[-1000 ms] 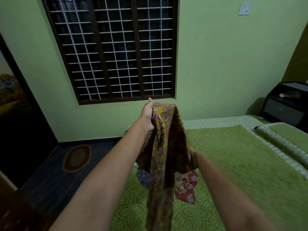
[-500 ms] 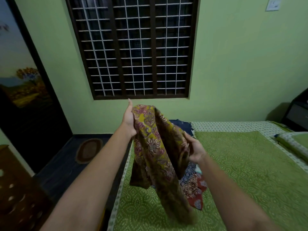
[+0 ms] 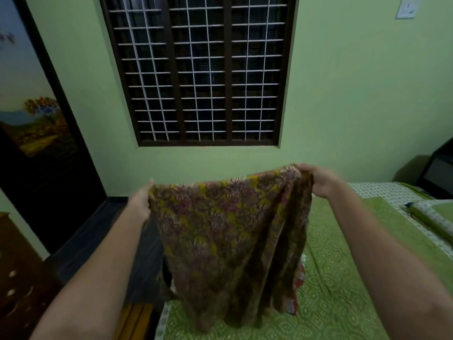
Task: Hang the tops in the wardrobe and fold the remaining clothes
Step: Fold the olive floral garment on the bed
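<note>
Both hands' grip, left hand point(image 3: 141, 201) and right hand point(image 3: 318, 180), holds the patterned garment point(image 3: 228, 231) spread above the green bed point(image 3: 343, 278).

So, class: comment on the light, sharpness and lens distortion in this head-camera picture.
Head view: dim, greenish indoor light; the window is dark. The right hand is motion-blurred, the patterned garment soft. Wide-angle bending: the window frame leans and the forearms loom large at the lower edge.

The garment point(image 3: 228, 231) hangs between left hand point(image 3: 141, 201) and right hand point(image 3: 318, 180), above the bed point(image 3: 343, 278), window point(image 3: 196, 69) behind.
</note>
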`<state>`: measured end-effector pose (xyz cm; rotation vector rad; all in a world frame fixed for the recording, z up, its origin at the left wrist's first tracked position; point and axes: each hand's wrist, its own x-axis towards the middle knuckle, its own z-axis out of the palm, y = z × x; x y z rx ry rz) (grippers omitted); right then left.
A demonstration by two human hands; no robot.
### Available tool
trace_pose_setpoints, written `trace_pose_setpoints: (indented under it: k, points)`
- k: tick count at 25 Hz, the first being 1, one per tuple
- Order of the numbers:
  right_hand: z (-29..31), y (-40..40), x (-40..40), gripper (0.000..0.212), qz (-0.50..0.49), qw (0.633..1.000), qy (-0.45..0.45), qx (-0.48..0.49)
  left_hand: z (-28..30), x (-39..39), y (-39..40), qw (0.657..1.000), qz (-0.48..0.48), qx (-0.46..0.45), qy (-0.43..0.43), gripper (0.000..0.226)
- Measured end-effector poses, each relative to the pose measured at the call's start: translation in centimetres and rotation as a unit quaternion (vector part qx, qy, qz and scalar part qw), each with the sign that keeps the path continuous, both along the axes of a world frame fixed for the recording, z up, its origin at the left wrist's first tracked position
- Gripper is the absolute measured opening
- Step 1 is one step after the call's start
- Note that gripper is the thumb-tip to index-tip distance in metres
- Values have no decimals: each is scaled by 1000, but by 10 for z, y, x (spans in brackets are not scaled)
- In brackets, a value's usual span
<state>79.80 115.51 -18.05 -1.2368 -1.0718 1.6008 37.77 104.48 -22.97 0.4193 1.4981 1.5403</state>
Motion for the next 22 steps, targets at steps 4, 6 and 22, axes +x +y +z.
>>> trace_pose_setpoints:
  k: [4, 6, 22]
  points:
    - [43, 10, 22, 19, 15, 998, 19, 49, 61, 8, 13, 991, -25, 92, 96, 26]
    - [31, 15, 30, 15, -4, 998, -47, 39, 55, 11, 17, 986, -14, 58, 153, 27]
    - [-19, 17, 37, 16, 28, 979, -200, 31, 7, 1, 7, 970, -124, -96, 188, 23]
